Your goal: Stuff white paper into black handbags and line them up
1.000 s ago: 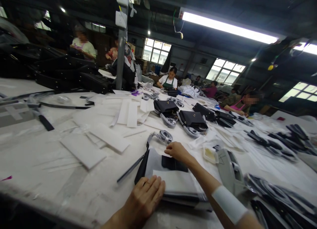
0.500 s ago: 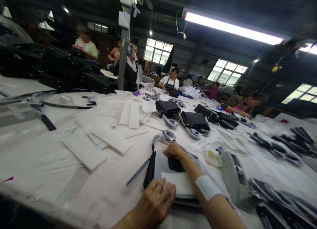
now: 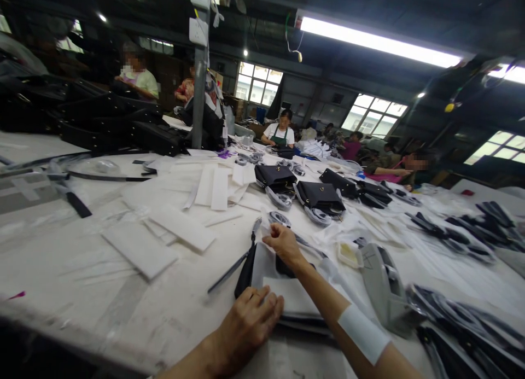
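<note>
A black handbag (image 3: 243, 275) lies on the table in front of me, partly covered by a grey-white sheet (image 3: 262, 264) and a white rectangular pad (image 3: 287, 294). My left hand (image 3: 256, 316) is closed over the bag's near left edge, fingertips at the pad's corner. At the far side of the bag, my right hand (image 3: 284, 245) pinches what looks like a thin translucent film (image 3: 266, 227). A wrapped strap coil (image 3: 279, 219) lies just beyond my right fingers. My right forearm hides part of the bag.
A grey tape dispenser (image 3: 383, 280) and a small plastic tub (image 3: 349, 254) stand to the right. White pads (image 3: 139, 250) lie at left. Several black bags (image 3: 320, 196) and wrapped straps (image 3: 467, 319) are spread about. A metal post (image 3: 199, 94) rises at the back; co-workers sit beyond.
My right hand has moved slightly up and left, off the sheet's surface to beyond the bag's far edge, with thin film now showing at its fingertips. My left hand stays at the near edge.
</note>
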A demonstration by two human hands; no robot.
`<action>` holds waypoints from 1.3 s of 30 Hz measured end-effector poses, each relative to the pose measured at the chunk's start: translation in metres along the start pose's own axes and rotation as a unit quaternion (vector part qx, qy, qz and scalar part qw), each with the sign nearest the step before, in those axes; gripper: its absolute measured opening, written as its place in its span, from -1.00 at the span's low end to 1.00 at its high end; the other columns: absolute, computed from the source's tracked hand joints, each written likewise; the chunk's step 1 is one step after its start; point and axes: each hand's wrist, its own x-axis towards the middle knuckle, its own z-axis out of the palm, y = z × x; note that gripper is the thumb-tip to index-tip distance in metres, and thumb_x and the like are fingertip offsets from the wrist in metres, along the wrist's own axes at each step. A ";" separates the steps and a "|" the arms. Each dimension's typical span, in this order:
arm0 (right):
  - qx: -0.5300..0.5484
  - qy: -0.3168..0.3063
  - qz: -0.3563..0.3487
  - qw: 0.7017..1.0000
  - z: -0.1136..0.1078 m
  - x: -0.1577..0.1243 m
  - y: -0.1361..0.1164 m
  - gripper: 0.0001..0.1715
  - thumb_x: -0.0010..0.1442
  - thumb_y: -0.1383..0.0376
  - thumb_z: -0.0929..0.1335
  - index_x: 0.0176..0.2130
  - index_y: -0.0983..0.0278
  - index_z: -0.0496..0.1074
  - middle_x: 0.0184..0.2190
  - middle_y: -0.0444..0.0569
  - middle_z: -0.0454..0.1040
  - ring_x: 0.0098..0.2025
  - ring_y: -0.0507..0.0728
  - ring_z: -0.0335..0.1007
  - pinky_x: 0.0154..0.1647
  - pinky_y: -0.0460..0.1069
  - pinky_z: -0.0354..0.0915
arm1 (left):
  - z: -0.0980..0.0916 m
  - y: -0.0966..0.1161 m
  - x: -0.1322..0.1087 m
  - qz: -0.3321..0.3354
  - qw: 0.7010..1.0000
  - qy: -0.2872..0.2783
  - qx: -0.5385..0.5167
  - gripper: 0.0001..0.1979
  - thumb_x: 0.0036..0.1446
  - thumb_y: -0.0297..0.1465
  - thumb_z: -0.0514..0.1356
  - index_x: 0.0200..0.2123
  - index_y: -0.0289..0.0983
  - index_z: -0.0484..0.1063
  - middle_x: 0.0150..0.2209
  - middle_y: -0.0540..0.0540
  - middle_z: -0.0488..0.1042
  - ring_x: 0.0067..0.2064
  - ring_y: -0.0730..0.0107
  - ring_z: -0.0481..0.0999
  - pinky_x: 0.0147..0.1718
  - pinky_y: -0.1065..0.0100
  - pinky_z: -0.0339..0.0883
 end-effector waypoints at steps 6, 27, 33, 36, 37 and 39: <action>0.037 -0.023 -0.035 0.998 0.000 -0.033 -0.003 -0.81 0.00 0.20 0.44 -0.44 0.26 0.42 -0.54 -0.19 0.36 -0.47 0.05 0.25 -0.42 -0.07 0.20 | -0.001 0.001 -0.002 -0.013 1.000 -0.015 -0.010 -0.66 0.41 -0.53 -0.13 0.08 -0.41 0.36 -0.14 -0.22 0.49 -0.01 0.21 0.51 -0.15 0.24 0.37; -0.221 -0.018 -0.341 0.913 -0.015 -0.156 0.000 -0.76 0.36 0.36 0.26 -0.30 0.24 0.48 -0.36 -0.03 0.50 -0.28 0.13 0.38 -0.22 0.02 0.27 | -0.012 0.001 -0.003 -0.099 0.987 0.001 -0.125 -0.50 0.40 -0.53 -0.11 0.36 -0.44 -0.05 -0.05 -0.26 0.54 -0.09 0.32 0.55 -0.12 0.30 0.46; -0.136 -0.027 -0.359 0.923 -0.045 -0.192 -0.003 -0.92 0.32 0.27 0.37 -0.15 0.18 0.46 -0.34 -0.07 0.54 -0.28 0.10 0.47 -0.23 -0.01 0.37 | -0.015 -0.001 -0.002 -0.075 0.989 -0.038 -0.119 -0.65 0.41 -0.51 -0.09 0.18 -0.36 0.27 -0.01 -0.24 0.52 0.00 0.27 0.53 -0.10 0.25 0.45; -0.210 -0.115 -0.368 0.898 -0.055 -0.205 0.014 -0.58 0.26 -0.01 0.39 -0.01 0.17 0.44 -0.16 0.01 0.58 -0.11 0.18 0.49 -0.11 0.03 0.41 | -0.015 -0.002 -0.002 -0.071 0.990 -0.045 -0.109 -0.66 0.40 -0.52 -0.09 0.13 -0.35 0.33 0.00 -0.24 0.52 -0.01 0.27 0.53 -0.12 0.25 0.44; -0.231 -0.137 -0.382 0.884 -0.054 -0.208 0.022 -0.46 0.26 -0.09 0.36 0.06 0.18 0.41 -0.10 0.04 0.57 -0.05 0.21 0.48 -0.05 0.06 0.42 | -0.015 -0.002 -0.002 -0.069 0.991 -0.042 -0.106 -0.66 0.40 -0.53 -0.09 0.13 -0.36 0.33 0.00 -0.24 0.52 -0.02 0.27 0.53 -0.12 0.25 0.44; -0.249 -0.142 -0.414 0.864 -0.045 -0.215 0.037 -0.39 0.29 -0.14 0.29 0.12 0.19 0.37 -0.04 0.05 0.57 0.01 0.23 0.48 0.03 0.09 0.40 | -0.014 -0.002 -0.002 -0.066 0.992 -0.035 -0.098 -0.66 0.39 -0.54 -0.08 0.13 -0.36 0.34 0.00 -0.24 0.51 -0.02 0.26 0.53 -0.12 0.25 0.44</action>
